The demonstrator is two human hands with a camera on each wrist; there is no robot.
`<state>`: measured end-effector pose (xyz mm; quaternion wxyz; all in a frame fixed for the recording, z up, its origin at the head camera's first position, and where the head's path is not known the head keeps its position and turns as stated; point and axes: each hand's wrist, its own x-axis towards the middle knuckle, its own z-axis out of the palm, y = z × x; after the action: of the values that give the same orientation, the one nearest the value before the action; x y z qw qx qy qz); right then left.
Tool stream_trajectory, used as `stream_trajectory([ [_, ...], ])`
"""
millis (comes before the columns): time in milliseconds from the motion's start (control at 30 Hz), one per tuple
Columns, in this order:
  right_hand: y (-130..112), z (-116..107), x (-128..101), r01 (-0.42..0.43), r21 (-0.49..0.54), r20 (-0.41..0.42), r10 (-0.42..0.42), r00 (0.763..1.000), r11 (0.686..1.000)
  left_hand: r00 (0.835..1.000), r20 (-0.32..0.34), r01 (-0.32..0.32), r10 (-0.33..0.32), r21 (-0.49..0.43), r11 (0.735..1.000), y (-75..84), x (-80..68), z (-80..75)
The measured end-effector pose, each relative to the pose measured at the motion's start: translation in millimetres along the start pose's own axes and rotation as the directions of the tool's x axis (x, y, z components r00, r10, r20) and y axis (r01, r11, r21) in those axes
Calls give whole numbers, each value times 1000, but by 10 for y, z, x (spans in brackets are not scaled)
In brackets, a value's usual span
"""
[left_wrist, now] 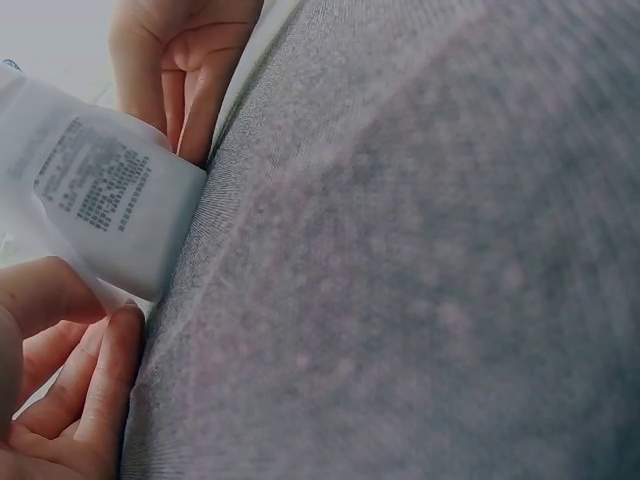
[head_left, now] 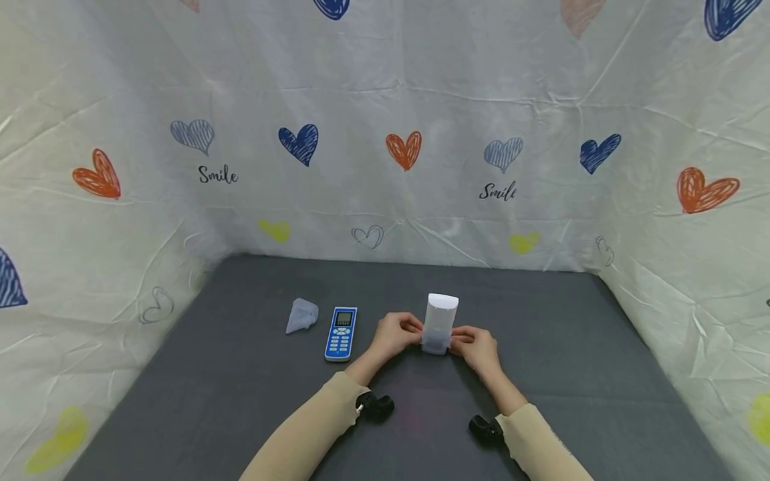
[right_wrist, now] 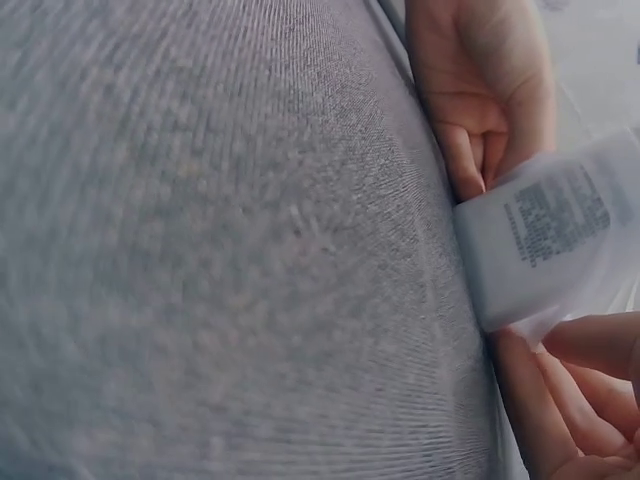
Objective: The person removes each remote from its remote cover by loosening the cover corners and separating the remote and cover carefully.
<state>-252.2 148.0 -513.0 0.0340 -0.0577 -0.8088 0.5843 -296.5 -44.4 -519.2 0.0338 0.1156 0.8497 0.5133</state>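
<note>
Head view has a white packet (head_left: 441, 323) standing upright mid-surface, both hands pinching its lower end: left hand (head_left: 394, 335) on its left side, right hand (head_left: 478, 347) on its right. Wrist views show fingers curled on the clear wrap over its printed label (left_wrist: 95, 180). Just left of the left hand lies a blue remote (head_left: 341, 333), and beyond that a crumpled clear bag (head_left: 301, 315), all on the grey surface (head_left: 571, 347). Heart-print cloth (head_left: 385, 133) walls it in.

White box (head_left: 442, 319); blue-white remote (head_left: 341, 333); dark grey tabletop (head_left: 541, 334); heart-patterned white backdrop (head_left: 385, 133).
</note>
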Motion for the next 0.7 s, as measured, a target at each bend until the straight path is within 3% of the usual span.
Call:
stream_trajectory([
  [233, -147, -105, -74, 130, -103, -10, -132, 991, 986, 1000, -6, 6, -6, -8, 1000, 21, -3, -3],
  [700, -625, -339, -262, 257, 85, 104, -265, 958, 963, 1000, 2, -1, 1, -15, 1000, 16, 6, -10],
])
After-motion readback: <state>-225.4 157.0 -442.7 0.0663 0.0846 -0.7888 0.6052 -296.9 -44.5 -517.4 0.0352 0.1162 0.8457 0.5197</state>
